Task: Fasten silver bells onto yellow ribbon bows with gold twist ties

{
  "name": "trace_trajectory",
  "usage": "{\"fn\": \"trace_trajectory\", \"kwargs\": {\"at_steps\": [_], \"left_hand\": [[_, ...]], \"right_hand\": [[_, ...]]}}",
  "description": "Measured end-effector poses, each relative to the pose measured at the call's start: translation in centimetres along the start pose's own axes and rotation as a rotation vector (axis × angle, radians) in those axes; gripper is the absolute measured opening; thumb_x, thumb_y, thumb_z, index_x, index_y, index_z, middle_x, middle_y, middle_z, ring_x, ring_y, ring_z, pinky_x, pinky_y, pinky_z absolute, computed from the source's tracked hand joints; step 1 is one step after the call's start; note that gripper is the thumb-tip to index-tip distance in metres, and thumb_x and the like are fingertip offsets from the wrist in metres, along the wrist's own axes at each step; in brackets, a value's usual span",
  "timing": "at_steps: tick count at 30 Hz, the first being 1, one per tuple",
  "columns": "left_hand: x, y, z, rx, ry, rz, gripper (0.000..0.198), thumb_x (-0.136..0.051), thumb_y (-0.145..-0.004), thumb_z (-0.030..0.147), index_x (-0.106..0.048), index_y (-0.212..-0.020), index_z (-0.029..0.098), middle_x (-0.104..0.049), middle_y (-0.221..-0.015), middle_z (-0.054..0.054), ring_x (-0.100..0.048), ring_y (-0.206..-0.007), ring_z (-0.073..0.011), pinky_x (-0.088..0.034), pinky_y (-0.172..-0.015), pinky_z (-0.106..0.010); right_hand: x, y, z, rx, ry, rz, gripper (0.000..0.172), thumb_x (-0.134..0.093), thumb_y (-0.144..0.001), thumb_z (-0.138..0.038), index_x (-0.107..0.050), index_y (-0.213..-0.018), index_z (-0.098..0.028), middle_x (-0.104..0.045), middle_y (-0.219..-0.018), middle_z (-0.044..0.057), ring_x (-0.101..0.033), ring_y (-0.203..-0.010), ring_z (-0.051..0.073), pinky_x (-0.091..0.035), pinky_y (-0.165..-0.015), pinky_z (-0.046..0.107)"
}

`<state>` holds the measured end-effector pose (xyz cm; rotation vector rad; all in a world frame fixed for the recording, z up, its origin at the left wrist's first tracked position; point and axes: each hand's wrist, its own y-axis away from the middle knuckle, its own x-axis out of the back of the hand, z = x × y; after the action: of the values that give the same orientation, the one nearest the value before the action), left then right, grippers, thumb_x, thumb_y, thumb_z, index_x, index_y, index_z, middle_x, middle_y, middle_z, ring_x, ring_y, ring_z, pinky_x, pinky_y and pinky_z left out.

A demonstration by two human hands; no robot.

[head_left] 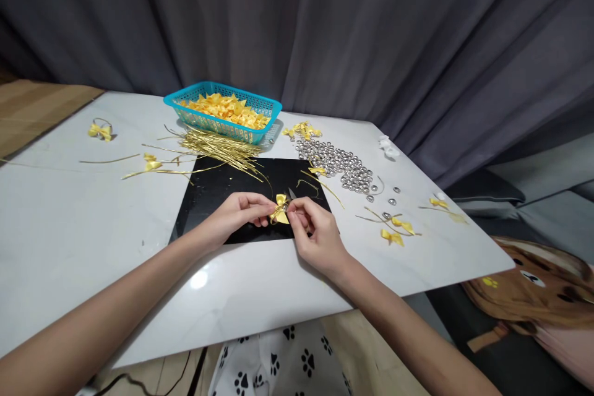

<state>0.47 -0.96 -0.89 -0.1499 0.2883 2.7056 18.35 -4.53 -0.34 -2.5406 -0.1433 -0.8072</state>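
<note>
Yellow bow (281, 209), seemingly marble table (93, 229), curtain (325, 25)

Both your forearms are bare right down to your left hand (236, 213) and your right hand (318, 238). Over your lap you wear a white garment (278, 365) printed all over with black paw prints in differing sizes.

Small yellow ribbon bow (280, 209), over black mat (208, 198)
</note>
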Motion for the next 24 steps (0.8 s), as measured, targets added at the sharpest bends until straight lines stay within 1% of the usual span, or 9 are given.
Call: {"fn": "trace_trajectory", "kwargs": {"at_steps": [7, 10, 13, 15, 18, 21, 24], "left_hand": [[-0.1, 0.0, 0.1, -0.014, -0.016, -0.009, 0.014, -0.066, -0.073, 0.028, -0.068, -0.074, 0.015, -0.063, -0.063, 0.0, -0.052, -0.057, -0.0084, -0.041, -0.055, -0.019], [-0.2, 0.0, 0.3, -0.028, -0.022, 0.025, 0.014, -0.067, -0.071, 0.029, -0.065, -0.07, 0.015, -0.062, -0.062, 0.001, -0.05, -0.054, -0.0078, -0.039, -0.053, -0.019], [-0.3, -0.1, 0.3, -0.027, -0.013, 0.07, 0.019, -0.068, -0.07, 0.032, -0.062, -0.067, 0.014, -0.062, -0.063, 0.0, -0.048, -0.053, -0.0077, -0.038, -0.053, -0.02], [-0.4, -0.1, 0.3, -0.028, 0.003, 0.106, 0.023, -0.067, -0.071, 0.036, -0.061, -0.068, 0.014, -0.062, -0.064, 0.0, -0.047, -0.053, -0.0077, -0.037, -0.052, -0.02], [-0.7, 0.0, 0.3, -0.072, 0.007, 0.157, 0.026, -0.065, -0.073, 0.04, -0.062, -0.072, 0.014, -0.06, -0.064, 0.001, -0.044, -0.052, -0.0072, -0.036, -0.051, -0.019], [-0.9, 0.1, 0.2, -0.112, -0.019, 0.174, 0.025, -0.064, -0.075, 0.04, -0.063, -0.073, 0.014, -0.059, -0.065, 0.001, -0.041, -0.052, -0.0069, -0.035, -0.05, -0.019], [-1.0, 0.2, 0.3, -0.119, -0.028, 0.17, 0.025, -0.064, -0.074, 0.039, -0.063, -0.071, 0.014, -0.059, -0.066, 0.0, -0.041, -0.052, -0.0075, -0.035, -0.05, -0.02]], "right_hand": [[-0.1, 0.0, -0.2, -0.006, -0.013, 0.009, 0.005, -0.045, -0.084, -0.019, -0.05, -0.081, -0.018, -0.034, -0.058, -0.005, -0.033, -0.049, 0.009, -0.029, -0.049, 0.021], [-0.1, 0.1, -0.1, -0.019, -0.037, 0.017, 0.005, -0.046, -0.085, -0.02, -0.049, -0.082, -0.018, -0.034, -0.058, -0.005, -0.032, -0.049, 0.008, -0.028, -0.047, 0.021], [-0.1, 0.2, 0.1, -0.038, -0.065, 0.041, 0.006, -0.045, -0.086, -0.022, -0.048, -0.082, -0.019, -0.031, -0.058, -0.005, -0.031, -0.048, 0.008, -0.027, -0.045, 0.02], [0.0, 0.2, 0.2, -0.051, -0.092, 0.068, 0.007, -0.045, -0.086, -0.023, -0.047, -0.082, -0.019, -0.03, -0.058, -0.006, -0.028, -0.046, 0.007, -0.025, -0.044, 0.02], [0.0, 0.1, 0.2, -0.066, -0.14, 0.113, 0.006, -0.044, -0.087, -0.024, -0.046, -0.083, -0.019, -0.032, -0.058, -0.006, -0.027, -0.045, 0.007, -0.022, -0.042, 0.02], [-0.2, 0.1, 0.2, -0.075, -0.153, 0.092, 0.006, -0.045, -0.087, -0.023, -0.046, -0.084, -0.019, -0.032, -0.058, -0.006, -0.027, -0.045, 0.007, -0.022, -0.042, 0.02], [-0.3, 0.0, 0.2, -0.09, -0.125, 0.057, 0.007, -0.046, -0.086, -0.023, -0.048, -0.082, -0.019, -0.03, -0.057, -0.006, -0.028, -0.047, 0.007, -0.024, -0.043, 0.02]]}}
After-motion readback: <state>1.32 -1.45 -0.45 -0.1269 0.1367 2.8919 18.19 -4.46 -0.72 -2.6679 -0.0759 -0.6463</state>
